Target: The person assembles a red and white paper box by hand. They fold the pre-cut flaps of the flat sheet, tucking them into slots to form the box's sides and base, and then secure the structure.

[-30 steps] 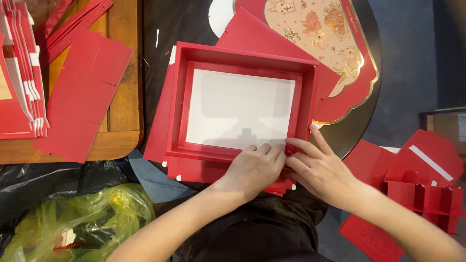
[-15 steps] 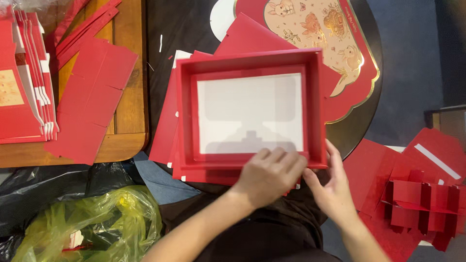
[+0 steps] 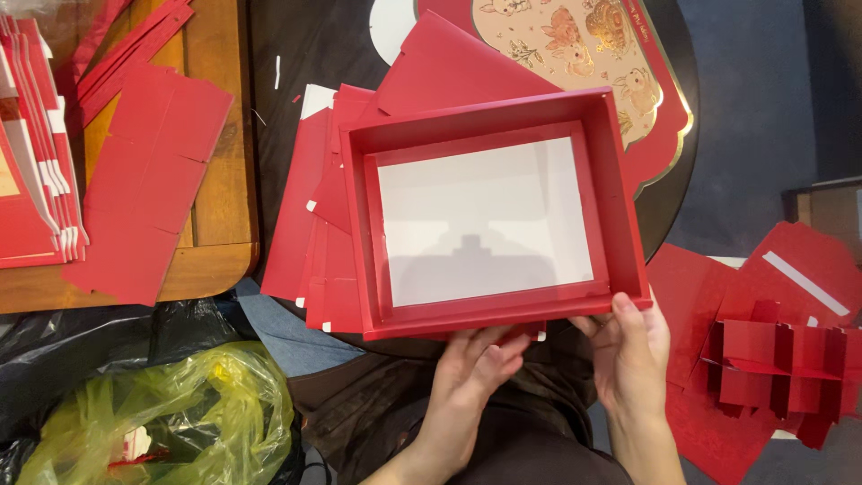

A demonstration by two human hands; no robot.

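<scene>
red box tray (image 3: 492, 216) on black round table (image 3: 305, 54), near wall gripped from below by left hand (image 3: 476, 359), corner clasped by right hand (image 3: 628, 350); best kept level, walls square.

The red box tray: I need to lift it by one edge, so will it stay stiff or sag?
The red box tray probably stays fairly stiff: its folded walls stand upright. It looks light, being thin card with an open white bottom. The left hand and right hand steady its near edge, so one corner might twist.
</scene>
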